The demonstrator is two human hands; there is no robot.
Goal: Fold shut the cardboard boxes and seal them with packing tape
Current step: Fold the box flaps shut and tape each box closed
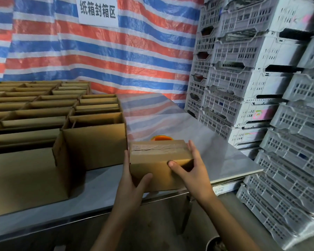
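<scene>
Clasping the taped box (153,164) at both sides, left hand (132,182) and right hand (192,172) seemed done sealing; the next move called for setting it aside.

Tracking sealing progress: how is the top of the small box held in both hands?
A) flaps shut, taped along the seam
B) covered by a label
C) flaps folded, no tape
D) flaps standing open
A: clear tape runs along the closed top seam of the small box, held by the left hand and right hand.
</scene>
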